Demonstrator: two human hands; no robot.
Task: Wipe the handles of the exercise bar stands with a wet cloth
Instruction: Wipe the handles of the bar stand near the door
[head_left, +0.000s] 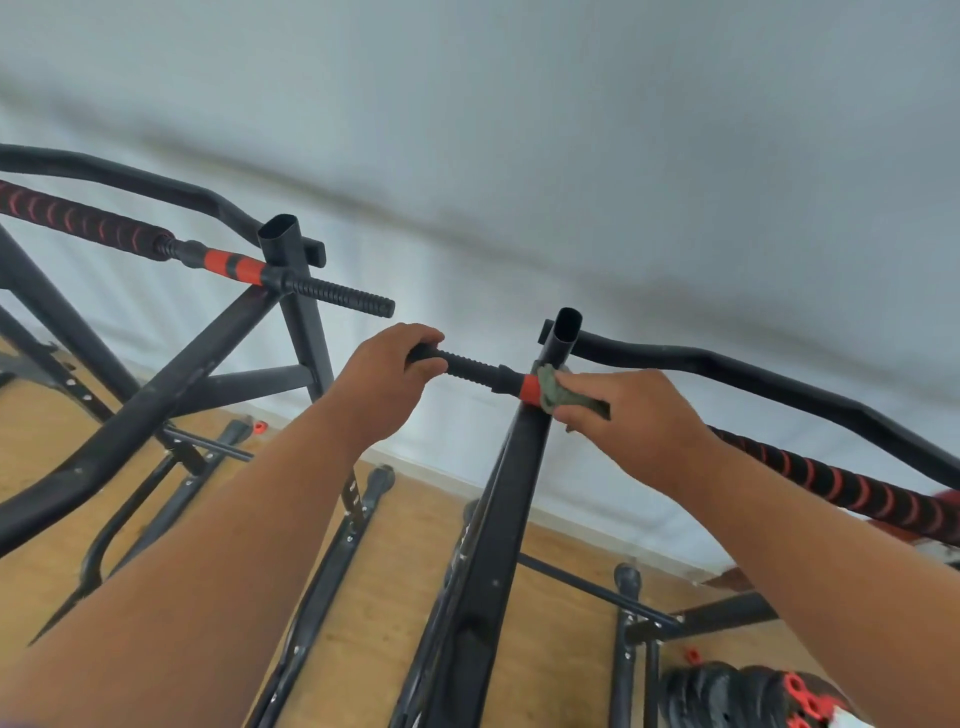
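The right-hand black stand upright (563, 332) is the landmark. A ribbed black handle (467, 370) juts out to its left, ending in an orange collar (530, 388) against the upright. The left hand (387, 384) curls its fingers round the free end of that handle. The right hand (631, 426) grips a bunched green cloth (558, 395), pressing it against the collar just below the upright's open top. Farther left stands a second stand's ribbed handle (337, 296).

Soft daylight, seemingly motion-blurred, wide-angle warp
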